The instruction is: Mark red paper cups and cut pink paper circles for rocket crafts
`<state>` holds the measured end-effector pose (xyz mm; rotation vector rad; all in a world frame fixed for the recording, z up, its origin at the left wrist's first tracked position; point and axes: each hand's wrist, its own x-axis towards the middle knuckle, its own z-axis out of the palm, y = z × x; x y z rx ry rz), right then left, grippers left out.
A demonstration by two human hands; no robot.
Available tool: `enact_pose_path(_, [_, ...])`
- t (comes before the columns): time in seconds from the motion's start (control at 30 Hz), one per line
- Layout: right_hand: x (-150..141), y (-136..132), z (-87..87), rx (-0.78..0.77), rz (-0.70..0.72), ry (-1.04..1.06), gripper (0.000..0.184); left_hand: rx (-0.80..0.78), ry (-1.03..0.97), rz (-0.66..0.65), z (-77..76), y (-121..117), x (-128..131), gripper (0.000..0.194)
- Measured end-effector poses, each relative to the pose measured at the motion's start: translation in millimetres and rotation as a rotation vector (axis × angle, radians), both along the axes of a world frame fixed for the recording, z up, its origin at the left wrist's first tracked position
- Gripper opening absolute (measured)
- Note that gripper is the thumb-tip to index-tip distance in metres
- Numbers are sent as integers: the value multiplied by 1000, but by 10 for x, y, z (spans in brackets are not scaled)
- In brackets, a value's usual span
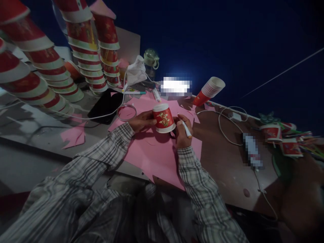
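A red paper cup with a gold pattern stands upside down on a pink paper sheet. My left hand is closed round the cup's left side and holds it. My right hand sits just right of the cup, fingers pinched on a white marker pen whose tip points down toward the cup's rim. Both sleeves are plaid.
Tall stacks of red cups lean at the left. A black phone, a clear round lid, a lying cup stack, a white cable, pens and pink scraps lie on the table.
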<state>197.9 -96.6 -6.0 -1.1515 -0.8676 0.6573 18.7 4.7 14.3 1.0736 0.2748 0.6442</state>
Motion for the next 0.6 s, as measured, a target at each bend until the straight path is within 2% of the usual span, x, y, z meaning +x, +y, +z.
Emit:
enact_pose_path(0.07, [-21,-28,3,-12,86,-2,56,-17,-18,28,8,12,1,57])
enact_pose_path(0.13, [-62,-50,32,-22,104,-52,63,-31,-40,55,0,19,15,58])
enact_pose_path(0.27, [-142,-66,105,2,-1,-185,60,-76,-22,90,-29,-15,68,62])
enact_pose_path(0.43, [-156,-59,118,17,-97,-252,58,-54,47,63,-38,-78,132,74])
enact_pose_path(0.6, [-160,-55,93,34,-137,-294,57,-61,116,109,-41,-54,139,68])
